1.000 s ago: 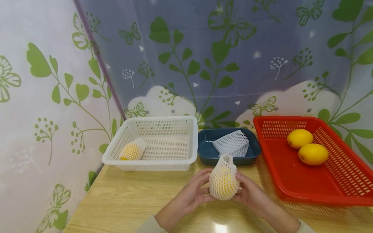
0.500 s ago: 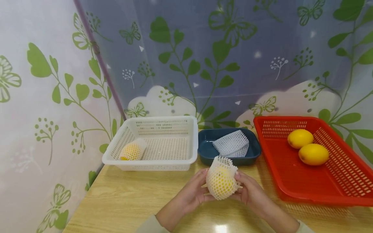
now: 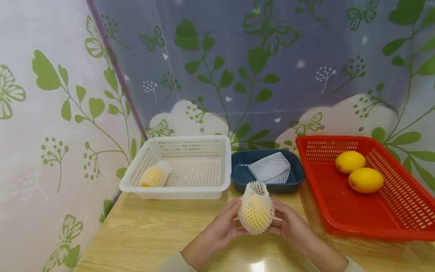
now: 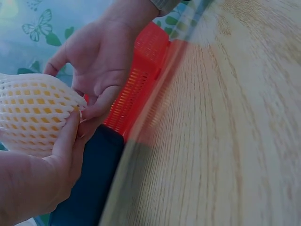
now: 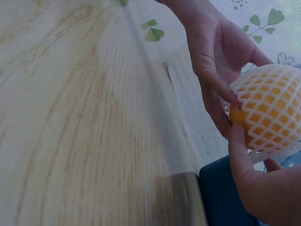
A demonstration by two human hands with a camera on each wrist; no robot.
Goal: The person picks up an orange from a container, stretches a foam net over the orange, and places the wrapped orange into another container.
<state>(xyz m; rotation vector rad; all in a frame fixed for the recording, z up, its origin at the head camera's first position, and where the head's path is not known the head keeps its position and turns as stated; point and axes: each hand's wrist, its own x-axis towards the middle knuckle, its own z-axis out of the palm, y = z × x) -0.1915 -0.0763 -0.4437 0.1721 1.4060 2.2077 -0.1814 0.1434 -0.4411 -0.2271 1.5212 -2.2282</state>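
Note:
Both hands hold a yellow lemon in a white foam net sleeve (image 3: pixel 256 217), low in front of the blue tray in the head view. My left hand (image 3: pixel 222 223) grips it from the left and my right hand (image 3: pixel 289 223) from the right, fingers curled under its lower part. The sleeve's loose end stands up above the fruit as an open mouth. In the right wrist view, bare yellow skin shows at the sleeve's lower end, where thumbs and fingertips of both hands meet. The left wrist view has the netted lemon (image 4: pixel 33 115) at its left edge.
A white basket (image 3: pixel 190 194) at the left contains another netted lemon (image 3: pixel 153 176). Behind the hands, a dark blue tray (image 3: pixel 242 187) holds empty foam sleeves (image 3: pixel 272 168). The red basket (image 3: pixel 340 204) at the right has two bare lemons (image 3: pixel 365 180). All stand on a wooden table (image 3: pixel 136 234).
The netted lemon has turned in the hands and shifted slightly left. The sleeve's top, narrow and gathered at first, now gapes wider. Baskets and tray stay as they were.

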